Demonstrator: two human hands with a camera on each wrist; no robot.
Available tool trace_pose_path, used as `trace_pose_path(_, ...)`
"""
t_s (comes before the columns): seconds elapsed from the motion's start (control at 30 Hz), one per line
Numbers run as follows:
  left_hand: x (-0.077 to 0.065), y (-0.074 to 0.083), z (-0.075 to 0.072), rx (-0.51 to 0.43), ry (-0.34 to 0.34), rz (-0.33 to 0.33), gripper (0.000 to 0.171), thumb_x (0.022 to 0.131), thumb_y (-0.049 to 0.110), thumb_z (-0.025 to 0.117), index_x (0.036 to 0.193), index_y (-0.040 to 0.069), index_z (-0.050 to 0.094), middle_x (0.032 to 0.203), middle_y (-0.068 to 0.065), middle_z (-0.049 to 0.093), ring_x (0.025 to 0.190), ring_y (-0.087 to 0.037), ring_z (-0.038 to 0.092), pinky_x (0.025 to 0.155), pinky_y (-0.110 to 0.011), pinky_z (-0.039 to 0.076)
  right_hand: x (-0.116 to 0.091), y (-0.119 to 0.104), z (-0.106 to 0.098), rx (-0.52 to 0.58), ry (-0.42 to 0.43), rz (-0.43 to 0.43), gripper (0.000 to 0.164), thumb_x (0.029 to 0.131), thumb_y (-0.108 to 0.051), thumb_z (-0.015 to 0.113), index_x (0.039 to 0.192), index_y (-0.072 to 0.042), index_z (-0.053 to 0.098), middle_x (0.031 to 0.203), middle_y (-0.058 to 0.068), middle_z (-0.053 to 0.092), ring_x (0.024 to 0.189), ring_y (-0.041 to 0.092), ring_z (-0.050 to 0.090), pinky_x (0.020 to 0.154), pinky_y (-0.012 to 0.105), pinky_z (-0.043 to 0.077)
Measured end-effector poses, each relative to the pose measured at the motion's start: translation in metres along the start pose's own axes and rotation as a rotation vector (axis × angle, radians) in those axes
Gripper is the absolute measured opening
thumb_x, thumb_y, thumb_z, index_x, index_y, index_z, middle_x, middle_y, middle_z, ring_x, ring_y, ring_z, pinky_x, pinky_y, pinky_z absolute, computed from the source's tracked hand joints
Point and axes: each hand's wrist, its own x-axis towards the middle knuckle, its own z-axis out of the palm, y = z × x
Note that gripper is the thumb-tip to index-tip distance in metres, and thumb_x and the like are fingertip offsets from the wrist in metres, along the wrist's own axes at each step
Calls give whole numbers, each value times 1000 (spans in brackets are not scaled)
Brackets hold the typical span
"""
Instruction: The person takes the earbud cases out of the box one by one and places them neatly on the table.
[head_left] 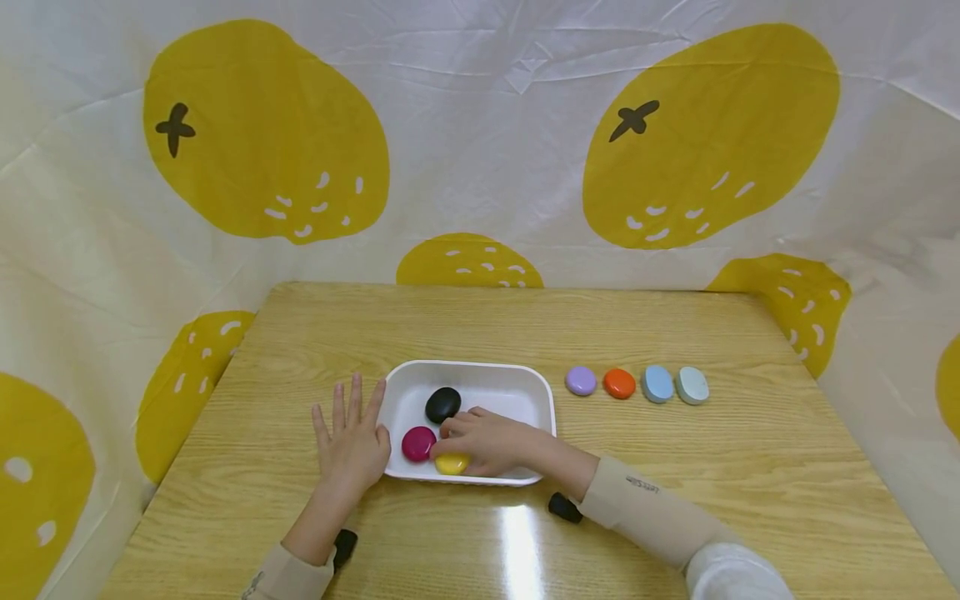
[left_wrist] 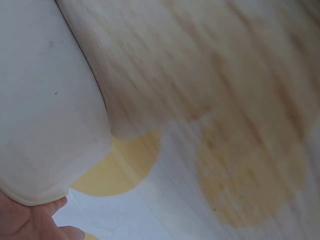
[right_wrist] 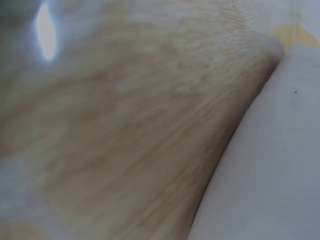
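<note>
A white rectangular tray (head_left: 517, 379) sits on the table with glossy rounded pieces inside: a black oval one (head_left: 443, 405), a magenta round one (head_left: 418, 444) and a yellow one (head_left: 452, 465). My right hand (head_left: 491, 442) reaches into the tray from the right, its fingers bent and its thumb over the yellow piece's far edge. Whatever lies under those fingers is hidden. At the tray's left end, my left hand (head_left: 352, 450) has its fingers spread, with the thumb side against the rim. The left wrist view catches part of the left hand (left_wrist: 35, 220) at its lower corner.
Right of the tray stand a lavender piece (head_left: 581, 381), an orange-red piece (head_left: 619, 383), a blue piece (head_left: 657, 384) and a pale blue piece (head_left: 692, 386) in a row. A patterned curtain (head_left: 487, 167) surrounds the wooden table (head_left: 637, 325).
</note>
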Motion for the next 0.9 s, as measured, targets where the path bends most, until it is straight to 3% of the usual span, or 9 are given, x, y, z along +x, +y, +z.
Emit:
trace_pose_path(0.3,-1,-1,0,-1,-6,-5,59,91,21,38,147,16,21,152,-17,1,138,-36,-9,104,-57,-16,4,-1,1,-27,-8,13,40,81,-34,64,120,-30,53,111,-4,51,100,13,48,91,27,37)
trace_pose_path(0.5,0,-1,1,-1,-2,-1,59,90,21,37,147,17,21,153,-17,1,138,-36,-9,104,-58,-16,-3,4,-10,-33,67,93,42,78,-32,65,118,-28,55,107,-5,52,97,13,49,88,28,39)
trace_pose_path(0.67,0,0,2,4,-2,1,59,91,21,37,147,17,20,153,-16,1,138,-35,-10,104,-59,-11,-24,13,-29,-49,186,188,42,77,-31,65,117,-26,55,106,-2,52,98,16,49,89,34,39)
trace_pose_path(0.9,0,-1,3,-7,5,2,59,91,21,37,147,17,20,152,-17,2,138,-35,-9,103,-57,-17,-71,25,-48,-19,316,364,40,77,-30,67,115,-21,56,107,5,53,102,23,51,92,43,40)
